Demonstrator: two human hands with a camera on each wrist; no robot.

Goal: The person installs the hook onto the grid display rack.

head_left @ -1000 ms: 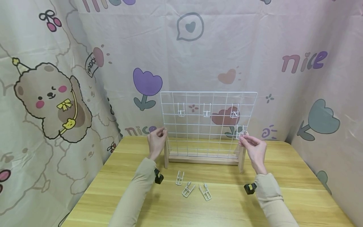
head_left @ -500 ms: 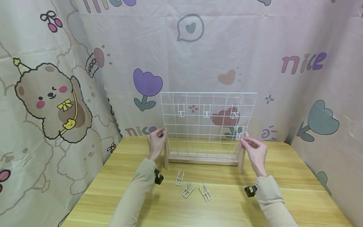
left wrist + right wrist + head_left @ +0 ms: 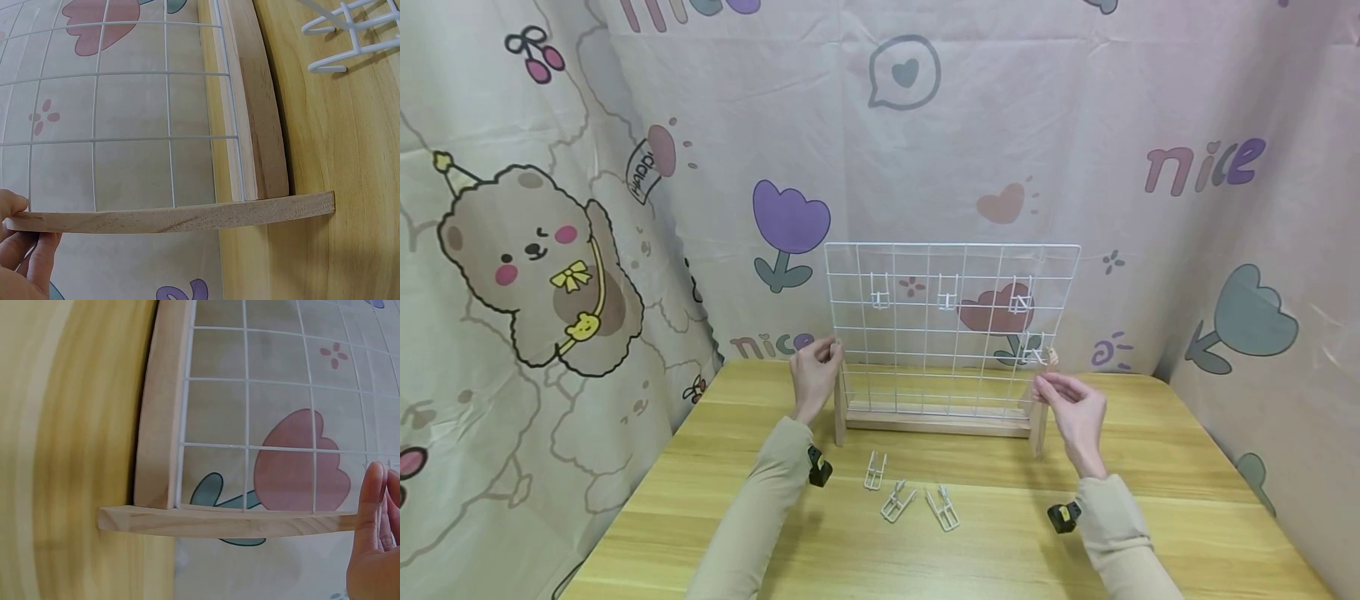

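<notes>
A white wire grid (image 3: 951,333) stands upright in a wooden stand (image 3: 936,423) on the table. Several white wire hooks hang on it; the lowest hook (image 3: 1036,350) is near the right edge. My left hand (image 3: 823,354) grips the top of the left wooden post (image 3: 839,417); in the left wrist view its fingers (image 3: 22,244) curl round the post's end (image 3: 187,219). My right hand (image 3: 1052,387) hovers just below the lowest hook, beside the right post (image 3: 1040,425), and holds nothing. The right wrist view shows its straight fingers (image 3: 375,537) next to the post (image 3: 219,522).
Three loose wire hooks (image 3: 876,471), (image 3: 898,500), (image 3: 943,508) lie on the wooden table (image 3: 1150,467) in front of the stand. A printed cloth backdrop (image 3: 550,250) closes off the table's back and sides.
My right hand has let go of the lowest hook and dropped a little below it. The hook stays on the grid. My left hand has not moved.
</notes>
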